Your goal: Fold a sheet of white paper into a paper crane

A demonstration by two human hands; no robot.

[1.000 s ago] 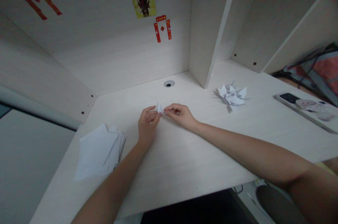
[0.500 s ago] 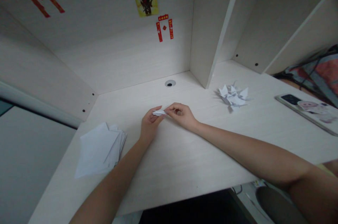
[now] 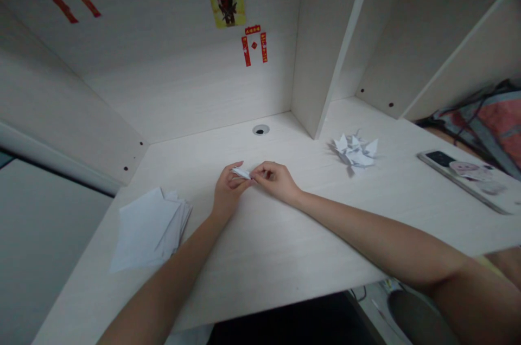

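Note:
A small piece of folded white paper [image 3: 241, 173] is held between both hands above the middle of the desk. My left hand [image 3: 228, 186] grips it from the left, with fingers behind and thumb in front. The fingertips of my right hand [image 3: 277, 179] pinch its right end, and the two hands nearly meet there. Part of the paper is hidden by the fingers, so its full shape cannot be made out. To the right lies a cluster of folded white paper figures [image 3: 355, 152] with pointed tips.
A stack of white paper sheets [image 3: 148, 228] lies at the left, beside my left forearm. A phone [image 3: 468, 179] with a pig picture rests at the right. A cable hole [image 3: 261, 129] sits near the back panel. An upright divider [image 3: 321, 63] stands behind the paper figures.
The folded paper has tilted slightly, its right end lower, between the fingers. Both hands keep their hold on it. The whole view has shifted a little.

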